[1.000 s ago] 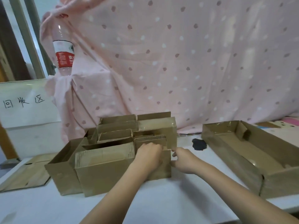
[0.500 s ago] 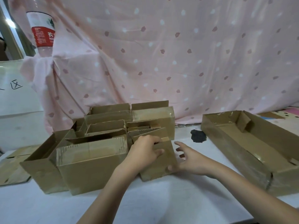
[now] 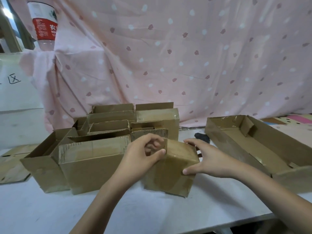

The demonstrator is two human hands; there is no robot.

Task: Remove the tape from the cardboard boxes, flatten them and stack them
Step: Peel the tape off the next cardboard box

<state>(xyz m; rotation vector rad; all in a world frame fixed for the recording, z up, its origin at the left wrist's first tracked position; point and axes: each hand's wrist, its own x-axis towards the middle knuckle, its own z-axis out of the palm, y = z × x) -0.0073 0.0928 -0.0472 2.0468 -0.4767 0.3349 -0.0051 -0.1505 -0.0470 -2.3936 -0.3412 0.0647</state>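
Observation:
A small brown cardboard box (image 3: 173, 171), glossy with clear tape, stands tilted on the white table (image 3: 152, 215), just right of a cluster of several open cardboard boxes (image 3: 94, 159). My left hand (image 3: 143, 154) grips the small box's upper left edge, thumb on the front face and fingers curled over the rim. My right hand (image 3: 206, 157) holds its right side, thumb on the front corner and fingers spread over the top and far side.
A long shallow cardboard tray (image 3: 260, 146) lies at the right. Flattened cardboard (image 3: 11, 164) lies at the table's left edge. A dark scrap (image 3: 202, 137) sits behind the hands. A pink spotted cloth (image 3: 185, 56) hangs behind, with a plastic bottle (image 3: 43, 22) at upper left.
The small box has been pulled out of the cluster toward me and to the right. My right hand went from hovering beside it to holding its right side.

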